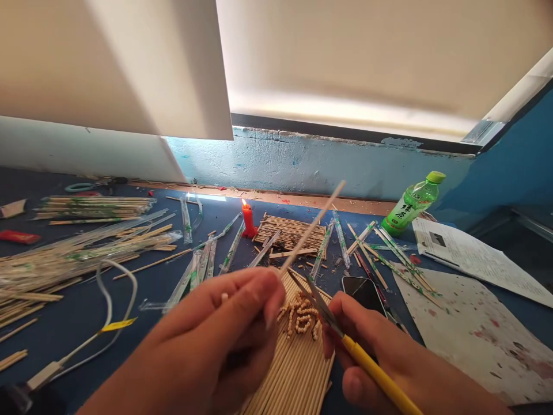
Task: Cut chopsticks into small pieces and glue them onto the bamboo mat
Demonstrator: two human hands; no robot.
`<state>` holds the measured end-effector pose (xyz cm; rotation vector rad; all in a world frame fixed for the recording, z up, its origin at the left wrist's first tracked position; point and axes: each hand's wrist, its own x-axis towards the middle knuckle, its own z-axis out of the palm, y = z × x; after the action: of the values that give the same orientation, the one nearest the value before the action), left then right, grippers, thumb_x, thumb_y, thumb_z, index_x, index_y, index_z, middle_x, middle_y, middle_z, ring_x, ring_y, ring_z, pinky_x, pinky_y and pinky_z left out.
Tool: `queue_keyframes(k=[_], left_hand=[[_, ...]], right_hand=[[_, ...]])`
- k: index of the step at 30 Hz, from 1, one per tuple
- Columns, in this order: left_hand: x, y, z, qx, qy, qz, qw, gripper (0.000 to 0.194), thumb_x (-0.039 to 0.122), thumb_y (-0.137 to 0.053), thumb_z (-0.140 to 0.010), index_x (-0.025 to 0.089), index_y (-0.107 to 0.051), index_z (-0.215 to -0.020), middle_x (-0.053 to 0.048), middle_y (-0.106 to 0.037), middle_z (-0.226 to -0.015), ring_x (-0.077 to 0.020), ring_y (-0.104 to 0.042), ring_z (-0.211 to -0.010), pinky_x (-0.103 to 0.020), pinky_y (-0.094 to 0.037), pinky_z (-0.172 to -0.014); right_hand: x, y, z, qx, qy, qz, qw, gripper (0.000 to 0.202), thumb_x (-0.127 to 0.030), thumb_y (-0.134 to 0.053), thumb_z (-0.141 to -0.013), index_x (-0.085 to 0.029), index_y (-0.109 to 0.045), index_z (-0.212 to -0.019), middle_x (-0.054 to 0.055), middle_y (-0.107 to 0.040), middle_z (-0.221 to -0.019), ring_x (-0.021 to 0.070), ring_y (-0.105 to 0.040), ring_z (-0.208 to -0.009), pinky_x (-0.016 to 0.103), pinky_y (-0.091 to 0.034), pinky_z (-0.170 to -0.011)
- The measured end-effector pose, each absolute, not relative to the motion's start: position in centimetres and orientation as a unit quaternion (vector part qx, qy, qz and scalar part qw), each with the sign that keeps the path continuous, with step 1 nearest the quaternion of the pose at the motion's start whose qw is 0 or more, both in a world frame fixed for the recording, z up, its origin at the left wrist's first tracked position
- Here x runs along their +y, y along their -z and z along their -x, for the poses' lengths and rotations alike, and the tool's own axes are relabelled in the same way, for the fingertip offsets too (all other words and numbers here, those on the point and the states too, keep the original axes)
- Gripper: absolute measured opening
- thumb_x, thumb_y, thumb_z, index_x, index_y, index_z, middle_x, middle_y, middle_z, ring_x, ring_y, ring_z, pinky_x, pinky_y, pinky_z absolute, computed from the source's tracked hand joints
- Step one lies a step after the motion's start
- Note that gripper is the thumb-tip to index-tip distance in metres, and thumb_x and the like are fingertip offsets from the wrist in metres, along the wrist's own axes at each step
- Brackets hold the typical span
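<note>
My left hand (216, 340) is closed around a thin wooden chopstick (313, 227), which points up and to the right. A pale stub shows between its fingers. My right hand (371, 340) grips yellow-handled scissors (371, 369), their two pointed metal blades apart near the chopstick's lower end. The other handle is hidden by the hand. Below both hands lies a panel of chopsticks (289, 374) set side by side. Small round wooden pieces (302, 317) form raised shapes on it, partly covered by my hands.
A lit red candle (248, 221) stands beside a darkened stick panel (291, 236). Wrapped chopsticks (95, 207) and a white cable (106, 288) lie left. To the right are a phone (363, 293), a tilted green tea bottle (412, 204), printed paper (488, 259) and a stained sheet (470, 334).
</note>
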<state>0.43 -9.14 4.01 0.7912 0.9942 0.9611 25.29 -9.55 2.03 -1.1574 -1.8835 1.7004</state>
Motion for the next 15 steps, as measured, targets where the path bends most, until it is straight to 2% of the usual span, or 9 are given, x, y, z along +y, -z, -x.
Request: queue_keyframes(k=[3, 6, 10, 15], left_hand=[[-7.7, -4.5, 0.6, 0.418, -0.423, -0.361, 0.718, 0.030, 0.047, -0.066, -0.085, 0.023, -0.054, -0.071, 0.007, -0.027, -0.052, -0.0053, -0.018, -0.037, -0.018, -0.012, -0.030], [-5.6, -4.6, 1.4, 0.407, -0.409, -0.358, 0.734, 0.033, 0.042, -0.058, -0.091, 0.021, -0.050, -0.067, 0.008, -0.025, -0.050, -0.0044, -0.011, -0.040, -0.016, -0.012, -0.032], [-3.4, -3.4, 1.4, 0.424, -0.401, -0.352, 0.732, 0.030, 0.035, -0.053, -0.095, 0.020, -0.050, -0.070, 0.008, -0.026, -0.051, -0.0056, -0.013, -0.042, -0.014, -0.012, -0.033], [-2.0, -1.7, 1.1, 0.473, -0.415, -0.408, 0.661, 0.030, 0.037, -0.065, -0.089, 0.018, -0.051, -0.068, 0.008, -0.029, -0.056, -0.0054, -0.019, -0.044, -0.015, -0.018, -0.035]], right_hand=[[-9.6, -1.7, -25.6, -0.660, -0.591, 0.426, 0.184, 0.035, -0.049, -0.066, -0.091, -0.025, -0.058, -0.115, 0.005, -0.066, -0.099, 0.0213, -0.061, -0.085, 0.028, -0.051, -0.071], [-9.2, -1.2, -25.9, -0.668, -0.567, 0.439, 0.199, 0.036, -0.054, -0.063, -0.092, -0.024, -0.056, -0.109, 0.003, -0.061, -0.092, 0.0177, -0.054, -0.076, 0.026, -0.047, -0.065], [-8.2, -0.7, -25.8, -0.680, -0.557, 0.428, 0.213, 0.039, -0.061, -0.056, -0.093, -0.023, -0.051, -0.102, 0.002, -0.055, -0.090, 0.0149, -0.047, -0.072, 0.025, -0.043, -0.064], [-7.6, -0.1, -25.7, -0.673, -0.561, 0.433, 0.211, 0.042, -0.063, -0.051, -0.095, -0.022, -0.048, -0.103, 0.003, -0.058, -0.095, 0.0154, -0.050, -0.074, 0.027, -0.044, -0.067]])
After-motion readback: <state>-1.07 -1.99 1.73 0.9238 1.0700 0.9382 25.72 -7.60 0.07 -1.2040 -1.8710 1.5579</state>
